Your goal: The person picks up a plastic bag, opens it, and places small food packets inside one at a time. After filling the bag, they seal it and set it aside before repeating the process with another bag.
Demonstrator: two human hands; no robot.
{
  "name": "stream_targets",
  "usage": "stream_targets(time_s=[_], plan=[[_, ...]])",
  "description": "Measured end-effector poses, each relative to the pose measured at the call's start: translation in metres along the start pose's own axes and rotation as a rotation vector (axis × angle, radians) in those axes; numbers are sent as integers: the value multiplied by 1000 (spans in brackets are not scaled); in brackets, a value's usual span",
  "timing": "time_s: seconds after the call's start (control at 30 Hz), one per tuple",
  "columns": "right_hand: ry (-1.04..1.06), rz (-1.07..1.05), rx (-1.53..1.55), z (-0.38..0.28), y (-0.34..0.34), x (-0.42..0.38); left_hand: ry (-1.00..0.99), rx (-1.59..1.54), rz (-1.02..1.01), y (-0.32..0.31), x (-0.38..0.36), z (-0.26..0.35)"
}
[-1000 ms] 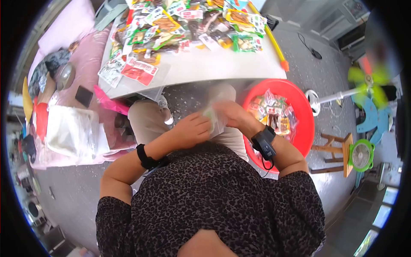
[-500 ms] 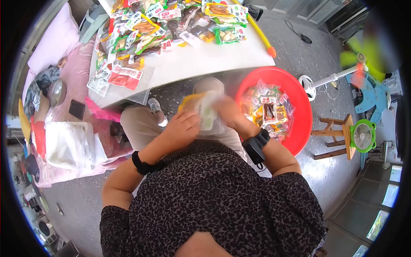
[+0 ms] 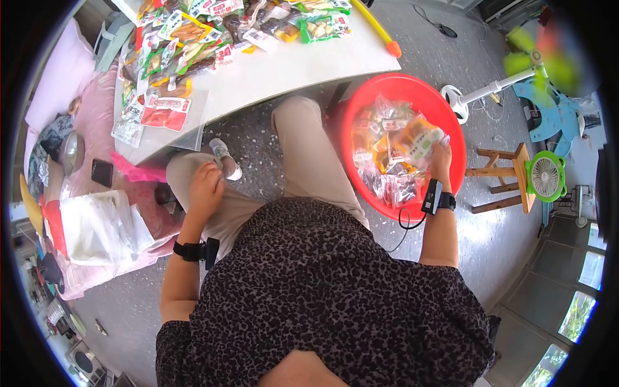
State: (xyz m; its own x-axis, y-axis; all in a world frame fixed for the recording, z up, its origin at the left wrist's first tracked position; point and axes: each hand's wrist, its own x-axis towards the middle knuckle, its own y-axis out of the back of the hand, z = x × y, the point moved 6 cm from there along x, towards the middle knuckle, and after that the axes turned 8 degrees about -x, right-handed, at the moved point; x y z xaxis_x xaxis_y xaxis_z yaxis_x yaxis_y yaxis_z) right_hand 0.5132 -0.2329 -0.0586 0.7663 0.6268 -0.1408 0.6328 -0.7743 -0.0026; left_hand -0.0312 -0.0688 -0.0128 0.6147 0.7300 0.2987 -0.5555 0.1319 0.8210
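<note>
- While the right hand (image 3: 441,155) pinches a filled snack bag (image 3: 418,143) over the red basin (image 3: 451,126), this looks like the drop-off step.
- Under it lie other packed bags (image 3: 387,174).
- Resting loosely curled and empty on the knee, the left hand (image 3: 205,187) is free.
- Next likely calls for letting go, then reaching toward the loose packets (image 3: 193,39) on the white table (image 3: 290,71).

White table (image 3: 290,71) strewn with snack packets (image 3: 193,39); yellow stick with orange tip (image 3: 377,29) along its edge. Pink bedding (image 3: 84,109) bearing a dark phone (image 3: 102,173) and folded clear bags (image 3: 97,226). Wooden stool (image 3: 506,180) beside a green fan (image 3: 547,175).
</note>
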Motion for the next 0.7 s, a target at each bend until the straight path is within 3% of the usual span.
stream_targets(time_s=[0.07, 0.17, 0.23, 0.43, 0.7], plan=[[-39, 80, -103, 40, 40, 1, 8, 40, 10, 5, 0, 1], [-158, 290, -592, 84, 92, -11, 53, 36, 15, 6, 2, 0], [-266, 341, -719, 119, 117, -25, 57, 61, 5, 3, 1, 0], [-566, 283, -627, 203, 152, -57, 57, 120, -6, 2, 2, 3], [-601, 150, -446, 223, 135, -30, 27, 142, 28, 1, 1, 5]])
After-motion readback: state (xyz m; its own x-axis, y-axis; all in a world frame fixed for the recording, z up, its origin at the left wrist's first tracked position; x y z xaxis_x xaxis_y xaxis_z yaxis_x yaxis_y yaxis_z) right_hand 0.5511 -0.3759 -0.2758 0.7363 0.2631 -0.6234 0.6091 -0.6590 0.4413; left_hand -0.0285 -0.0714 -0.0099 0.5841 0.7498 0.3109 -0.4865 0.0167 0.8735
